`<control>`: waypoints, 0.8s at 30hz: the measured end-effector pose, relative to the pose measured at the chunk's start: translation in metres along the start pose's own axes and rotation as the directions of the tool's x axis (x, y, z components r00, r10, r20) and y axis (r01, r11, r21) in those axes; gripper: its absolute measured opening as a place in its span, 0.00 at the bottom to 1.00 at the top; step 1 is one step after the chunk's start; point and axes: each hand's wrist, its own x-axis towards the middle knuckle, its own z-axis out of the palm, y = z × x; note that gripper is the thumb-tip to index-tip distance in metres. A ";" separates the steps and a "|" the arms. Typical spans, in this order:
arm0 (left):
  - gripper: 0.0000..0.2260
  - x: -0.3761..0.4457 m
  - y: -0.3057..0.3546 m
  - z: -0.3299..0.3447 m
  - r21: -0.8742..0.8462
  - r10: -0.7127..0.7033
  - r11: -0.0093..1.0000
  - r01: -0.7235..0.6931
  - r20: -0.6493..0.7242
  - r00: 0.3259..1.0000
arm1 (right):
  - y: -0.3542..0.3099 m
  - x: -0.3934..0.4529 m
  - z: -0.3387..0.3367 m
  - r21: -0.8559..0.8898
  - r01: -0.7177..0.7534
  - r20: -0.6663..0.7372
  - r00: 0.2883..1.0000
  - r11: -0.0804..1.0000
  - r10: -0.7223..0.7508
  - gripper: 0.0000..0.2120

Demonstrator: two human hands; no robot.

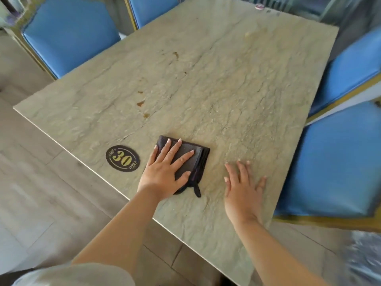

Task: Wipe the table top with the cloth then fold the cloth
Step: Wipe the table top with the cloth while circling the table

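A dark folded cloth (pixel 195 162) lies flat on the beige stone-look table top (pixel 237 89) near its front edge. My left hand (pixel 167 172) presses palm-down on the cloth with fingers spread. My right hand (pixel 243 193) rests flat on the bare table to the right of the cloth, fingers apart, holding nothing. Brown stains (pixel 140 103) dot the table's middle, beyond the cloth. A small loop of the cloth sticks out toward me.
A round black badge marked 30 (pixel 122 158) sits left of the cloth. Blue padded chairs stand at the far left (pixel 70 36), far middle (pixel 152 9) and right side (pixel 338 162). A small pinkish object (pixel 259 6) lies at the far edge.
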 end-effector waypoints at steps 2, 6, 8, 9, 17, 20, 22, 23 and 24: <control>0.26 -0.001 0.000 0.002 0.010 0.008 1.000 -0.008 0.000 1.000 | 0.000 -0.002 -0.001 -0.008 0.001 0.023 1.000 1.000 -0.001 0.23; 0.26 0.000 -0.002 0.002 -0.006 0.015 1.000 -0.015 0.002 1.000 | -0.002 -0.003 -0.003 0.011 0.001 0.031 1.000 1.000 -0.002 0.22; 0.26 0.001 -0.002 0.001 -0.021 0.016 1.000 -0.015 0.020 1.000 | -0.010 -0.005 -0.002 0.062 -0.043 0.017 0.999 0.997 0.042 0.21; 0.26 0.001 -0.002 0.000 -0.031 0.014 0.999 -0.013 0.038 0.999 | -0.017 -0.004 -0.002 0.101 -0.093 0.022 0.996 0.991 0.091 0.22; 0.19 0.014 -0.040 -0.022 -0.389 -0.074 0.921 0.024 -0.115 0.991 | -0.138 0.006 -0.006 0.332 0.020 -0.109 0.994 0.943 0.017 0.27; 0.20 0.018 -0.085 -0.025 -0.334 -0.198 0.934 0.127 -0.189 0.962 | -0.159 0.014 0.002 0.183 0.220 -0.023 0.975 0.958 -0.219 0.27; 0.20 0.022 -0.121 -0.026 -0.301 -0.302 0.924 0.236 -0.194 0.933 | -0.155 0.025 0.009 0.063 0.254 0.081 0.963 0.965 -0.258 0.29; 0.20 0.025 -0.140 -0.026 -0.279 -0.355 0.912 0.299 -0.176 0.918 | -0.150 0.031 0.012 0.036 0.242 0.079 0.966 0.969 -0.245 0.30; 0.20 0.027 -0.158 -0.026 -0.248 -0.399 0.901 0.357 -0.149 0.905 | -0.146 0.039 0.013 0.024 0.211 0.063 0.975 0.977 -0.213 0.31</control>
